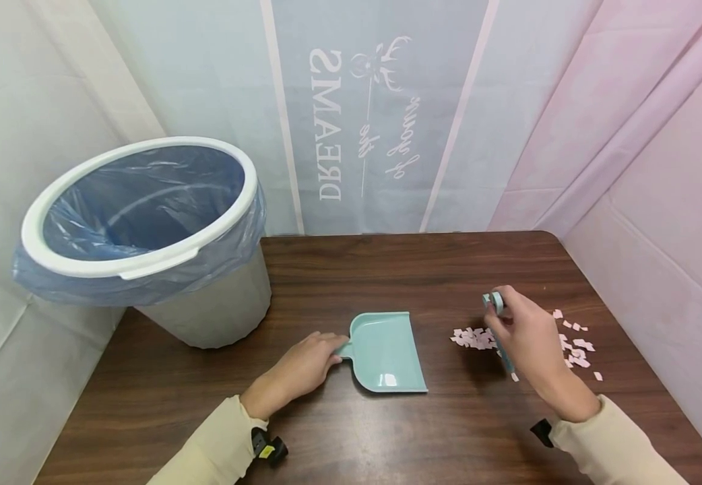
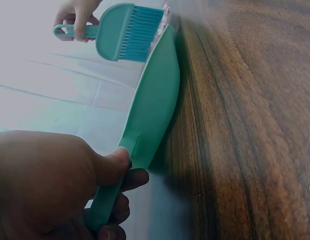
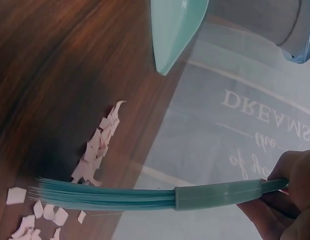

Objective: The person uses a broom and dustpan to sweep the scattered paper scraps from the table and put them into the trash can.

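My left hand (image 1: 311,364) grips the handle of a mint-green dustpan (image 1: 387,353), whose wide lip faces right. In the left wrist view the thumb (image 2: 117,160) lies on top of the handle and the fingers curl beneath. My right hand (image 1: 527,337) holds a small green hand brush (image 3: 220,195) by its handle, blue-green bristles (image 3: 105,195) pointing down. The bristles come down among white paper scraps (image 1: 472,338): one pile lies on the dustpan side of the brush, and other scraps (image 1: 578,353) are scattered to its right.
A grey bin (image 1: 230,310) with a white rim (image 1: 163,266) and a blue bag liner stands at the left back of the brown wooden table (image 1: 351,438). Printed cloth (image 1: 375,121) hangs behind the table's far edge, and pale cloth walls close in both sides.
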A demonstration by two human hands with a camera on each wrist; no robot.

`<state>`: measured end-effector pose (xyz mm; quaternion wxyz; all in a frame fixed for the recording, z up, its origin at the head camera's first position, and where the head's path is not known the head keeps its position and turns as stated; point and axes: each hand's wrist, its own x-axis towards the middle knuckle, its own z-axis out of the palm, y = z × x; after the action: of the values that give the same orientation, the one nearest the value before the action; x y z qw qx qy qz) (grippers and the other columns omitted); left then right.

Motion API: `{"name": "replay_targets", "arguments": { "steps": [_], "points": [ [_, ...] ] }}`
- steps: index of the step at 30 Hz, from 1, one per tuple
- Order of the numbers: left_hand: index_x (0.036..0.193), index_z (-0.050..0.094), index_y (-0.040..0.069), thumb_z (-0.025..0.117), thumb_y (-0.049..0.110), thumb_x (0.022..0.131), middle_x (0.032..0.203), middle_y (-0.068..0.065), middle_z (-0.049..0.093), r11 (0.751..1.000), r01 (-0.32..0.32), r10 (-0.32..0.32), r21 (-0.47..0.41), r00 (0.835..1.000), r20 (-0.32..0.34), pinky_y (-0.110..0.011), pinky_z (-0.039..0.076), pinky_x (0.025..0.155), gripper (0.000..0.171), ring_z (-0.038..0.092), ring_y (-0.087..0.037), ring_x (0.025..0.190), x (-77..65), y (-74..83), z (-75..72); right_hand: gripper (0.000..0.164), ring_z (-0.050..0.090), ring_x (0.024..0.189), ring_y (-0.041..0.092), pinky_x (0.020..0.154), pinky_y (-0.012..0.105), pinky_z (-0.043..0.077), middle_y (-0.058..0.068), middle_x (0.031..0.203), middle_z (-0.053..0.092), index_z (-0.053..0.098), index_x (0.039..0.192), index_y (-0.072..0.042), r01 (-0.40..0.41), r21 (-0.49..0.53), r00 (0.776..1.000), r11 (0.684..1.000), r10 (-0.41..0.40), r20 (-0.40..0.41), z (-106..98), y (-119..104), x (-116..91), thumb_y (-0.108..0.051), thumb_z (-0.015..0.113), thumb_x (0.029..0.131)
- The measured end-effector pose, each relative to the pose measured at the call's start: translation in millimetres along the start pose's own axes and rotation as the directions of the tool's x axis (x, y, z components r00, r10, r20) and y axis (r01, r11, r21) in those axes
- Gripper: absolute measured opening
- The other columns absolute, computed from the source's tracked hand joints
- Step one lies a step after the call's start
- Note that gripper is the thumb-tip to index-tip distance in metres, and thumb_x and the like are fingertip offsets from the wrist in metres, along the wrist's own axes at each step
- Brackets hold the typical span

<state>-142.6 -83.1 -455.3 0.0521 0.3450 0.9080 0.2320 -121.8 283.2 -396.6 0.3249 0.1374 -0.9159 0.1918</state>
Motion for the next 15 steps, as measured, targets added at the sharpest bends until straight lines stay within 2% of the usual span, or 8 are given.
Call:
{"name": "replay_targets", "arguments": {
  "steps": [4, 9, 15],
  "points": [
    [0.128, 0.065, 0.004, 0.065, 0.009, 0.100, 0.121, -0.006, 0.070, 1.000, -0.012, 0.012, 0.007, 1.000, -0.009, -0.040, 0.051, 0.095, 0.029, 0.064, -0.020, 0.109, 0.3, 0.1, -0.2, 0.019, 0.071, 0.068, 0.025, 0.057, 0.048, 0.056, 0.010, 0.081, 0.070, 0.062, 0.094, -0.006, -0.005, 0.009, 1.000, 1.000, 0.005, 0.009, 3.9, -1.9, -1.5, 0.005, 0.071, 0.081],
    [0.128, 0.065, 0.004, 0.065, 0.009, 0.100, 0.121, -0.006, 0.070, 1.000, -0.010, 0.010, -0.001, 1.000, -0.009, -0.040, 0.051, 0.095, 0.029, 0.064, -0.020, 0.109, 0.3, 0.6, -0.7, 0.024, 0.065, 0.064, 0.017, 0.054, 0.039, 0.052, 0.004, 0.078, 0.065, 0.062, 0.093, -0.007, 0.006, 0.015, 1.000, 1.000, -0.006, -0.001, 8.2, -5.0, -3.4, 0.007, 0.074, 0.078],
    [0.129, 0.065, 0.004, 0.064, 0.010, 0.100, 0.123, -0.007, 0.069, 1.000, 0.003, -0.003, 0.001, 1.000, 0.002, -0.041, 0.051, 0.096, 0.030, 0.064, -0.021, 0.111, 0.3, 0.9, -0.5, 0.010, 0.064, 0.064, 0.014, 0.055, 0.025, 0.051, 0.002, 0.073, 0.060, 0.062, 0.090, -0.007, -0.005, 0.058, 1.000, 0.998, 0.005, -0.010, 11.2, -12.3, -2.6, -0.001, 0.068, 0.085]
  ]
}}
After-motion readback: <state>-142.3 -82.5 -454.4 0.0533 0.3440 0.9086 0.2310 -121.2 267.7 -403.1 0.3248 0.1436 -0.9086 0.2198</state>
